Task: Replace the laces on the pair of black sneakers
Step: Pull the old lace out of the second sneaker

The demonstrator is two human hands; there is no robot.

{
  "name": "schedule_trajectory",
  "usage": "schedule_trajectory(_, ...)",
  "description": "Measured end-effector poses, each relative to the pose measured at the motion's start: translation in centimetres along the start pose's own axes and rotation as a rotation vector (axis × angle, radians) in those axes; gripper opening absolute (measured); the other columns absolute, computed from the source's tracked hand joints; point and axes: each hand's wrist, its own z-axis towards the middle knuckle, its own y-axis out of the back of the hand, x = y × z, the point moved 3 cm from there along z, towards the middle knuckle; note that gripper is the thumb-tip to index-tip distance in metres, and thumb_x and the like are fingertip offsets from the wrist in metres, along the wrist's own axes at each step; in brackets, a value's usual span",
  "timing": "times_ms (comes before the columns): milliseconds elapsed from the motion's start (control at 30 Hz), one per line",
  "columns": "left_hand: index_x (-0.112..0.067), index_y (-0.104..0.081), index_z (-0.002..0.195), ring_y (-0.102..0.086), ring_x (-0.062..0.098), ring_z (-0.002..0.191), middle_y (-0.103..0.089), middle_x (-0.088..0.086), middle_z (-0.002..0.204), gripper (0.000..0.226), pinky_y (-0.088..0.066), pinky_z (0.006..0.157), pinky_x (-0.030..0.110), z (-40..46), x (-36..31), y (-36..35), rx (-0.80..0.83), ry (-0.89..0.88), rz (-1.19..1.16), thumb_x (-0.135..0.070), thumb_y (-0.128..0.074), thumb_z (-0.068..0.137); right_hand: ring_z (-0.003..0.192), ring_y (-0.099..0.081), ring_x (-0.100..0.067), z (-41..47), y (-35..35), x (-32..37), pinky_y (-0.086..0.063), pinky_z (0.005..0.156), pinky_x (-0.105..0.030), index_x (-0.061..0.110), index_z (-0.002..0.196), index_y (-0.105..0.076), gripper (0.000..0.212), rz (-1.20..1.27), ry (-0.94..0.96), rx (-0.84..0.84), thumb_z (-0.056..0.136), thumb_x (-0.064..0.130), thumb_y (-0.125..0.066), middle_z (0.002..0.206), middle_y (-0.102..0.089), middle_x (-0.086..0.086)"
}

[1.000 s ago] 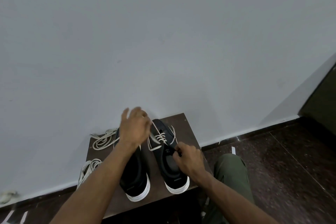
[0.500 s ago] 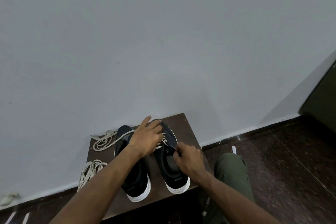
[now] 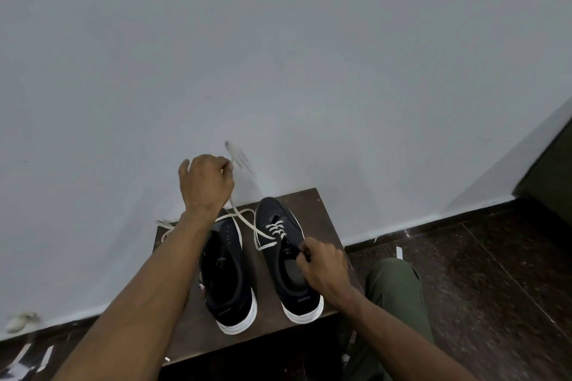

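Observation:
Two black sneakers with white soles stand side by side on a small dark brown table (image 3: 322,204), toes toward the wall. The left sneaker (image 3: 227,281) shows bare eyelets. The right sneaker (image 3: 288,257) still has a white lace (image 3: 247,224) crossed through its front eyelets. My left hand (image 3: 205,184) is raised above the table and grips this lace, whose free end is blurred beyond my fingers. My right hand (image 3: 322,266) pinches the right sneaker's tongue and collar.
More white laces (image 3: 165,227) lie at the table's back left corner, mostly hidden behind my left forearm. A plain grey wall rises right behind the table. My green-trousered knee (image 3: 393,281) is at the right over a dark speckled floor.
My left hand has risen from the right sneaker's eyelets up and to the left, drawing a length of white lace out with it. My right hand stays on the tongue.

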Motion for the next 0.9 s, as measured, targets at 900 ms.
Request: schedule_trajectory(900,-0.013,-0.061,0.11,-0.06,0.035,0.109,-0.064,0.012,0.115,0.025,-0.048,0.085,0.039,-14.3,-6.7,-4.8,0.565,0.431,-0.154,-0.021,-0.043,0.094,0.092,-0.061,-0.036,2.0,0.7,1.2,-0.048,0.077,-0.039,0.029,0.12,-0.041,0.04,-0.17,0.19,0.174,0.08,0.024,-0.049,0.114,-0.059,0.0)
